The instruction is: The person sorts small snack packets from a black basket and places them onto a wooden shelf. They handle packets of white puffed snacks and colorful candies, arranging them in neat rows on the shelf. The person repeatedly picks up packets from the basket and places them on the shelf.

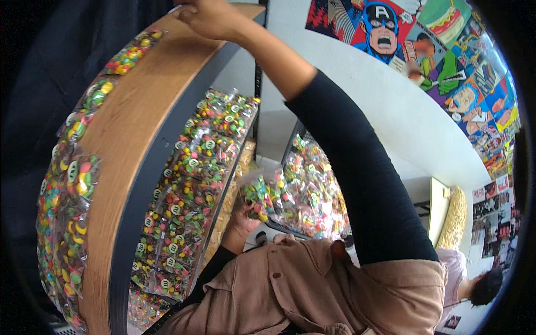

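My left hand (243, 221) is low in front of my torso, its fingers around clear bags of coloured candy (261, 190). Above and to the left, my right arm stretches across to the wooden shelf top (138, 96). My right hand (207, 19) is at the far end of that top, cut by the upper picture edge. Its fingers are curled near a small whitish edge, and I cannot tell whether they grip it. Along the shelf's left side lie candy bags (81, 176) with round labels. More such bags fill the lower shelf (176, 205) in rows.
A dark crate (289, 140) full of candy bags (314, 184) stands beyond my left hand. Yellowish packs (226, 209) lie on a tier below the bags. Comic posters (381, 33) cover the white wall. At the right are another person (454, 268) and a long yellowish bag (452, 217).
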A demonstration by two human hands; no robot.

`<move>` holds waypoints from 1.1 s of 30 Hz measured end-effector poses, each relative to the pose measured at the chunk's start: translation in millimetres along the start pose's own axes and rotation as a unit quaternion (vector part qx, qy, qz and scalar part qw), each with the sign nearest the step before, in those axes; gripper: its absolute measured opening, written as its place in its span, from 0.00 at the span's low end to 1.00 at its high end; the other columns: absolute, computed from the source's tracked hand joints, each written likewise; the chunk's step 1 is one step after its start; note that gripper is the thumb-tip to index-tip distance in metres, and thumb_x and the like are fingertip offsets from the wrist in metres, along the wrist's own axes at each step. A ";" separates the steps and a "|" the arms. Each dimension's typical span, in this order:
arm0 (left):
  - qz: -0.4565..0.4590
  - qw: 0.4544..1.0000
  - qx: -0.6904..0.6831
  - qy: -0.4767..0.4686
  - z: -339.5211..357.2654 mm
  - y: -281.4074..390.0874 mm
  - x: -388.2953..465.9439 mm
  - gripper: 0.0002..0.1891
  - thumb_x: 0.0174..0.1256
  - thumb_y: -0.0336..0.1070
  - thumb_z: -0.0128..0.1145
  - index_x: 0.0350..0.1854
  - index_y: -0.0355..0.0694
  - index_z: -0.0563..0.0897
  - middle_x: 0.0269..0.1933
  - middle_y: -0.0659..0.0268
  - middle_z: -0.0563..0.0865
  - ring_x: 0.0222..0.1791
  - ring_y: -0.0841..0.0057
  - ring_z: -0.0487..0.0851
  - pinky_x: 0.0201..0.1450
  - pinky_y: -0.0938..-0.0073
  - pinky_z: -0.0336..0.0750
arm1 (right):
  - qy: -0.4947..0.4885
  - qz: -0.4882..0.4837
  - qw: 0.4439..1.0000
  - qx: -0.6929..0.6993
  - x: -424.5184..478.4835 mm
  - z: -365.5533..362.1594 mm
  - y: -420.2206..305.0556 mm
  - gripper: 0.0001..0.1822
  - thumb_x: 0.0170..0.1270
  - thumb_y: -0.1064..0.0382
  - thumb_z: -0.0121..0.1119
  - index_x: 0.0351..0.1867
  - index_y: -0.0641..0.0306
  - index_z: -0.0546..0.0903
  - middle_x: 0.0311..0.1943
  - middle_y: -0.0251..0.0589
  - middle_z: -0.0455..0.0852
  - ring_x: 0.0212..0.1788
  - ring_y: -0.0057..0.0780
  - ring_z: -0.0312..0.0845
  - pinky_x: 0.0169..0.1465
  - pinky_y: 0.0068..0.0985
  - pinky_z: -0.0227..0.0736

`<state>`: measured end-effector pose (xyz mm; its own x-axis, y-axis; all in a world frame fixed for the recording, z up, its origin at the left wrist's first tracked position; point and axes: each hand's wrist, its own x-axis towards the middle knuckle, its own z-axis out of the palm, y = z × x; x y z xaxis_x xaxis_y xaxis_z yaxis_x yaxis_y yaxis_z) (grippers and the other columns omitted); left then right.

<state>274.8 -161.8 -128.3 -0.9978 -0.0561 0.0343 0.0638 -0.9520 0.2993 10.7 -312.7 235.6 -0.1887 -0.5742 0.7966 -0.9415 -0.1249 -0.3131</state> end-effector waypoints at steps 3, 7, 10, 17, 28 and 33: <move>-0.017 0.999 -0.004 -0.033 47.7 6.5 19.0 0.45 0.44 0.42 0.69 0.68 0.44 0.62 0.66 0.54 0.67 0.64 0.53 0.68 0.69 0.52 0.60 | -0.010 -0.005 0.999 0.033 -93.6 -80.2 -38.0 0.17 0.63 0.55 0.57 0.49 0.62 0.80 0.46 0.51 0.81 0.49 0.42 0.77 0.53 0.33 0.72; -0.045 0.996 -0.073 -0.006 18.4 -4.4 31.7 0.45 0.44 0.42 0.69 0.67 0.40 0.61 0.64 0.54 0.69 0.63 0.54 0.69 0.69 0.54 0.60 | -0.139 0.218 0.966 0.024 -226.6 -129.1 -51.2 0.18 0.67 0.58 0.55 0.55 0.62 0.76 0.43 0.43 0.80 0.47 0.32 0.79 0.49 0.29 0.74; -0.063 0.992 -0.106 0.018 16.6 -13.3 52.3 0.37 0.47 0.41 0.67 0.63 0.40 0.66 0.54 0.59 0.76 0.56 0.62 0.75 0.65 0.58 0.66 | -0.199 0.358 0.912 0.026 -326.2 -144.9 -46.1 0.19 0.68 0.59 0.55 0.57 0.64 0.74 0.45 0.47 0.78 0.49 0.34 0.79 0.50 0.29 0.75; -0.081 0.993 -0.067 0.061 33.5 -22.1 71.5 0.34 0.51 0.43 0.66 0.62 0.42 0.69 0.55 0.60 0.78 0.59 0.63 0.73 0.65 0.56 0.64 | -0.068 0.492 0.851 0.174 -423.7 -127.7 -70.4 0.29 0.63 0.68 0.58 0.65 0.62 0.63 0.51 0.55 0.76 0.50 0.36 0.78 0.52 0.31 0.73; -0.083 0.990 -0.020 0.109 32.5 -40.0 74.3 0.29 0.56 0.45 0.62 0.60 0.44 0.71 0.59 0.59 0.76 0.62 0.60 0.71 0.66 0.45 0.60 | -0.037 0.483 0.857 0.172 -459.1 -124.7 -75.5 0.25 0.68 0.58 0.52 0.65 0.58 0.66 0.59 0.49 0.70 0.55 0.39 0.72 0.59 0.32 0.66; -0.085 0.983 0.010 0.160 29.1 -53.7 75.1 0.27 0.56 0.43 0.63 0.58 0.42 0.72 0.56 0.60 0.77 0.59 0.63 0.73 0.65 0.50 0.63 | -0.026 0.489 0.863 0.126 -462.9 -123.9 -80.4 0.32 0.59 0.56 0.64 0.64 0.59 0.67 0.58 0.50 0.71 0.53 0.40 0.72 0.56 0.33 0.68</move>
<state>196.8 -106.1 -114.0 -0.9476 0.0074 -0.3193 -0.1065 -0.9498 0.2942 139.2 63.5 -44.0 -0.8395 -0.5393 0.0658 -0.2475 0.2718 -0.9300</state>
